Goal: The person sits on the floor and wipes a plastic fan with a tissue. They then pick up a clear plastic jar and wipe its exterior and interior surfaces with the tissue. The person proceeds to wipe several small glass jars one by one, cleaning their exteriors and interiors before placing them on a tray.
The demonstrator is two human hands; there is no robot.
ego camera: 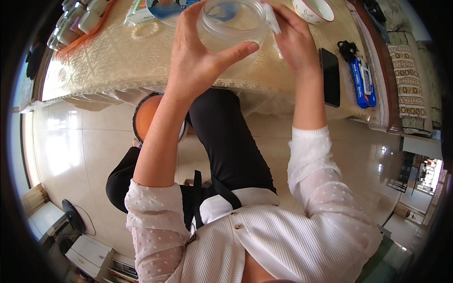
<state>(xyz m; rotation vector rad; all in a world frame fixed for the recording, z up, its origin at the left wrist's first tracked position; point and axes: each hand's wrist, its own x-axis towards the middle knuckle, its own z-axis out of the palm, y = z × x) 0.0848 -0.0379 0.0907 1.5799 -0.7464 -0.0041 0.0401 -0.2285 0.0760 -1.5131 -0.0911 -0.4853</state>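
My left hand (pixel 203 58) grips a clear plastic jar (pixel 231 35), its thumb spread across the near side and its fingers around the left side. The jar's wide threaded mouth is uncovered and faces me. At the jar's right rim, my right hand (pixel 295 40) holds a white tissue or cloth (pixel 271 18) between its fingers. Part of the fingertips lies hidden behind the jar and tissue. Another small white piece (pixel 277 50) shows beside the right palm, partly covered by it.
A patterned tablecloth (pixel 106 67) covers the table. A white bowl (pixel 314 10), a black phone (pixel 330 78) and a blue wipes packet (pixel 363 83) lie right; a beaded bracelet (pixel 145 30) and lidded jars (pixel 88 23) on an orange tray (pixel 86 36) lie left. An orange-topped round object (pixel 148 113) stands below.
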